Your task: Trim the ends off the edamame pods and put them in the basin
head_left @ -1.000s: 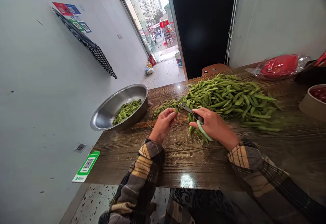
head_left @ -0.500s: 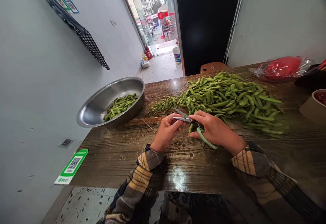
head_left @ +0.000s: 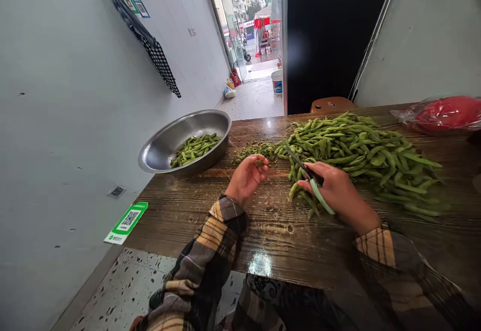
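Observation:
My left hand [head_left: 248,176] is raised over the table with its fingers curled round a green edamame pod [head_left: 259,162], only partly visible. My right hand [head_left: 332,190] grips a pair of scissors [head_left: 319,196] with pale green handles; the dark blades look nearly closed and point up and left. Behind and beside the scissors spreads a large heap of edamame pods [head_left: 361,145]. A few pods [head_left: 306,199] lie just left of my right hand. Small trimmed bits [head_left: 259,149] form a low pile beyond my left hand.
A steel basin [head_left: 150,161] with pods inside stands at the back left of the wooden table [head_left: 225,230]. A green QR card [head_left: 128,222] lies at the left edge. Red items in clear plastic [head_left: 447,115] sit at the back right. A brown stool [head_left: 330,104] stands behind the table.
My hands have moved apart. The scissors have come away from the left hand's fingers, and their blades, spread before, have drawn together. The view has swung left.

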Tool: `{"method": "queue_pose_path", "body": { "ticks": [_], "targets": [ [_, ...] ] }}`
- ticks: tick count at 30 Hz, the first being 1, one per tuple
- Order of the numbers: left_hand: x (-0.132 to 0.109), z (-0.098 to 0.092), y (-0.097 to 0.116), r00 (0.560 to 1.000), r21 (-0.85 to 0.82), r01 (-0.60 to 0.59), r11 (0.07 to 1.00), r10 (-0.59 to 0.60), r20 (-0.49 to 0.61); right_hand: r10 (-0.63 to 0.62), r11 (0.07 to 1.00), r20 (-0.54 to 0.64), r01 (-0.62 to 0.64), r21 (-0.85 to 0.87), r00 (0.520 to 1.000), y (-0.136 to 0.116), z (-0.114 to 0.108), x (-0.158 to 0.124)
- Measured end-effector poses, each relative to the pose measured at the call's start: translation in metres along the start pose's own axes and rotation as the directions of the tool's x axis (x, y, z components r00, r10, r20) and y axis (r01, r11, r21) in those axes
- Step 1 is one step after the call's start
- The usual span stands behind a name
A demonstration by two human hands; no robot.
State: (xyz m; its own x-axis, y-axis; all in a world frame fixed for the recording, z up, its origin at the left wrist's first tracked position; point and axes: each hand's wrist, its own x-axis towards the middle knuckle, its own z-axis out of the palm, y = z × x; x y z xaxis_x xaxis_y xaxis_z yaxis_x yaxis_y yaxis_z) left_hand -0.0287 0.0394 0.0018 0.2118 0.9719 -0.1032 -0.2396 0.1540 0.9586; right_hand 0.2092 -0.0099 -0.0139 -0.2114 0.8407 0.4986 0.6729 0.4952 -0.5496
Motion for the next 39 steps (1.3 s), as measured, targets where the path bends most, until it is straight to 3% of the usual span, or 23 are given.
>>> {"method": "queue_pose_path", "body": {
  "ticks": [2,4,8,11,17,24,27,34,39],
  "targets": [
    [0.022,-0.012,0.006,0.984,0.312,-0.033,0.949,0.086,-0.159,0.019,1.0,-0.062,-0.018,0.019,0.998,0.002,0.0,0.001],
    [0.047,-0.022,0.009,0.963,0.441,-0.026,0.897,0.14,-0.23,0.022,0.999,-0.078,-0.02,0.029,0.997,0.003,0.0,0.001],
    [0.09,-0.031,0.003,0.938,0.604,-0.025,0.796,0.228,-0.262,0.02,0.999,-0.062,-0.018,0.038,0.998,0.004,0.0,0.002],
    [0.107,-0.033,-0.002,0.936,0.709,-0.015,0.705,0.259,-0.237,0.022,0.999,-0.059,-0.02,0.049,0.998,0.004,0.0,0.002],
    [0.1,-0.039,0.0,0.952,0.783,-0.065,0.619,0.275,-0.138,0.018,0.999,-0.052,-0.016,0.052,0.998,0.003,0.001,0.002],
    [0.071,-0.061,0.023,0.926,0.837,-0.061,0.544,0.344,-0.156,0.026,0.997,-0.058,-0.022,0.07,0.998,0.001,0.001,0.001],
    [0.075,-0.052,0.021,0.921,0.88,-0.062,0.471,0.366,-0.132,0.024,0.997,-0.057,-0.02,0.071,0.998,0.002,0.002,0.001],
    [0.1,-0.003,-0.015,0.945,0.936,-0.085,0.342,0.325,-0.033,0.018,0.998,-0.031,-0.016,0.062,0.999,0.004,-0.001,0.003],
    [0.101,-0.014,-0.001,0.963,0.926,-0.078,0.369,0.268,-0.026,0.02,0.997,-0.014,-0.019,0.076,1.0,-0.001,-0.006,0.005]
  ]
}}
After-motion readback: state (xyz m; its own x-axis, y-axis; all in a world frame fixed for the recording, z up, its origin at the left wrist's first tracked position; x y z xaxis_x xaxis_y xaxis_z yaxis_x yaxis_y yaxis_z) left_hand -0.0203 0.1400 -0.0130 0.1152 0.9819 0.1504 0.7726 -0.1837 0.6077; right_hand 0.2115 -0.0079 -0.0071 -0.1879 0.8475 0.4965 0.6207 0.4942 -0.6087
